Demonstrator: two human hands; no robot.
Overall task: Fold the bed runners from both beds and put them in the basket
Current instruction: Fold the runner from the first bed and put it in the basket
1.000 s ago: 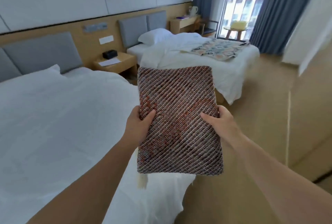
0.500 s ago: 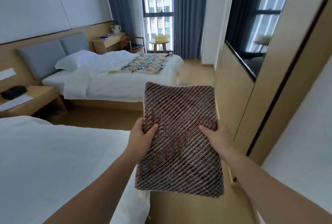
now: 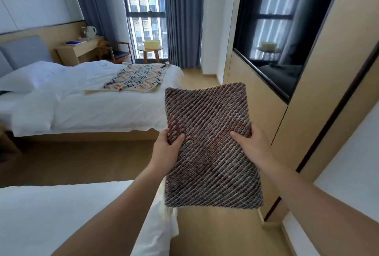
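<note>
I hold a folded brown woven bed runner flat in front of me, over the floor beyond the near bed's foot. My left hand grips its left edge, thumb on top. My right hand grips its right edge the same way. A second runner, cream with orange and black patterns, lies spread on the far bed. A pale yellow basket stands on a small round table by the window.
The near bed fills the lower left. A wooden wall unit with a dark screen runs along the right. A chair and desk stand near the window. Wooden floor lies between the beds and along the right.
The view has swung right from the beds toward the window and wall unit. Both hands keep the same grip on the folded runner, which now hangs past the near bed's foot.
</note>
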